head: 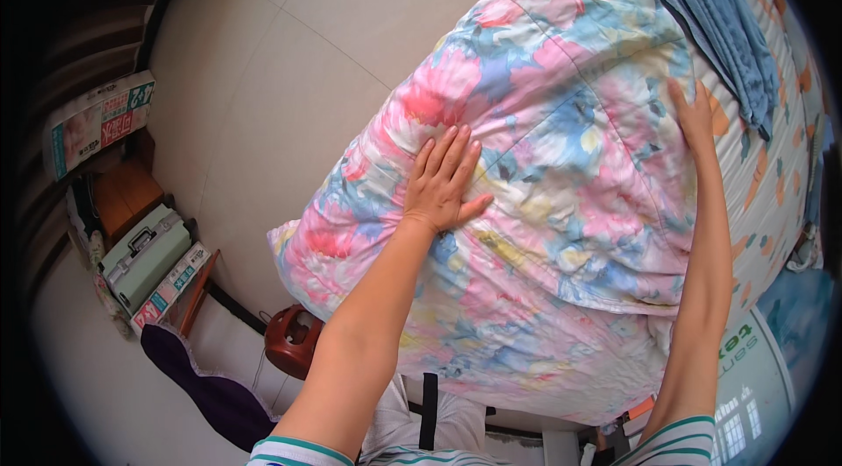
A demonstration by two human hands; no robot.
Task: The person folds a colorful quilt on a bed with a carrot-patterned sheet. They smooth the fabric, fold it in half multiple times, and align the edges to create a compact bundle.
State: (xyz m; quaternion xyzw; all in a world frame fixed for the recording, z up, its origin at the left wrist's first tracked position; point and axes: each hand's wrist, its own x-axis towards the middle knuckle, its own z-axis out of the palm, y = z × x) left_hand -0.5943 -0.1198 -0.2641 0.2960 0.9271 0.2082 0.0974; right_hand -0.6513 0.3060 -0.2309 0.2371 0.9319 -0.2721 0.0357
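A floral quilt (539, 137) in pink, blue and yellow is spread before me, folded over on itself near my body. My left hand (442, 183) lies flat on its middle, palm down with the fingers spread. At the quilt's right edge is my right hand (694, 114), its thumb and fingertips against the fabric; whether it pinches the cloth is hard to see. Under the quilt, on the right, shows a white sheet (756, 189) with an orange carrot print.
A folded blue blanket (723, 25) lies at the upper right. Pale floor tiles (276, 71) stretch along the left. A green case (148, 255), a printed box (102, 124), a reddish-brown drum-shaped stool (293, 341) and a dark purple cloth (204, 380) stand or lie there.
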